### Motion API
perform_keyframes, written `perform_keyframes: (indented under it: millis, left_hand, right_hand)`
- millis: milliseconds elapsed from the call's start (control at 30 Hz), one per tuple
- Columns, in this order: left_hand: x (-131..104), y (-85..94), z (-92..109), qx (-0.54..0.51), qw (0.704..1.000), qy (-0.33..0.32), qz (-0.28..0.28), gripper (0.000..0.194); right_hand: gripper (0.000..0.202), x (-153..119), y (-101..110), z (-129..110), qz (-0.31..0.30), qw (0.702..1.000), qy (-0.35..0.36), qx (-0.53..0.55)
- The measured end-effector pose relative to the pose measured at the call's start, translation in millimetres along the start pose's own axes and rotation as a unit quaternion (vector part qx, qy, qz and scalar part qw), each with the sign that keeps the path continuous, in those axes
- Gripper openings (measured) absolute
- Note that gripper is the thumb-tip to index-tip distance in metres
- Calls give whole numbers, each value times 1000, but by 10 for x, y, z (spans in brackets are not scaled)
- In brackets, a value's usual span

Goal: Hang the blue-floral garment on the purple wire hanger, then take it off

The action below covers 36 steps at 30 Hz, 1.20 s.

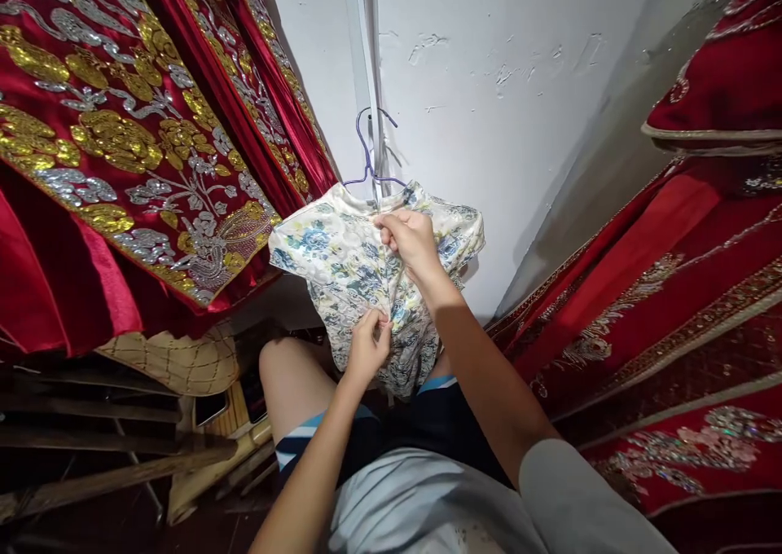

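Note:
A white floral dress (342, 252) with blue, yellow and grey flowers hangs on a thin purple hanger (366, 153) in front of me. My right hand (412, 243) pinches the fabric just below the neckline, beside the centre line of the garment. Lower down along that line, my left hand (369, 344) pinches the cloth between thumb and fingers. Between the two hands the centre line runs nearly straight. Whether a zip pull or other small fastening sits in either pinch is too small to tell. The dress's lower part bunches above my lap.
A white wall (464, 73) with a narrow metal upright (362, 41) rises behind the hanger. Red garments with gold and silver embroidery (122, 142) hang at left; more red beaded garments (660, 318) hang at right. Wooden furniture (213, 456) and a phone (211, 408) are at lower left.

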State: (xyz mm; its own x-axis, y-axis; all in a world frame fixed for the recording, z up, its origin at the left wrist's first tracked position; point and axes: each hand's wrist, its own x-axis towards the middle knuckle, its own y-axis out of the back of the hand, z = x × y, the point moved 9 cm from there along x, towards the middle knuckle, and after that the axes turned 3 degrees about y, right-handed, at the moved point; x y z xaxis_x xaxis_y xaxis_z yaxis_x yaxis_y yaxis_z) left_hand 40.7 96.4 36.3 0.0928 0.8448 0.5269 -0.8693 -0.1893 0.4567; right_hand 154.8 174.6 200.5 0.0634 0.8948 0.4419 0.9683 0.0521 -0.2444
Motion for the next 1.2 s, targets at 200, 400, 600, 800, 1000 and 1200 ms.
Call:
perform_keyframes:
  millis: [200, 400, 600, 800, 1000, 1200]
  left_hand:
    - [381, 175, 146, 67, 986, -20, -152, 11]
    - [1229, 1093, 1108, 28, 989, -143, 39, 33]
    - [1609, 1073, 1464, 178, 960, -213, -28, 10]
    - [1487, 1087, 1439, 180, 960, -212, -41, 17]
    - [1488, 1061, 1809, 199, 949, -244, -31, 23]
    - [1615, 1607, 1605, -9, 982, -162, 99, 20]
  right_hand:
    - [13, 9, 31, -118, -6, 1000, 21, 2]
    - [16, 28, -37, -190, -45, 997, 38, -43]
    - [21, 6, -10, -113, -28, 989, 73, -123]
    - [26, -161, -8, 57, -3, 992, 57, -116]
    - [23, -114, -52, -89, 10, 995, 76, -68]
    - [24, -273, 93, 252, -15, 994, 18, -108]
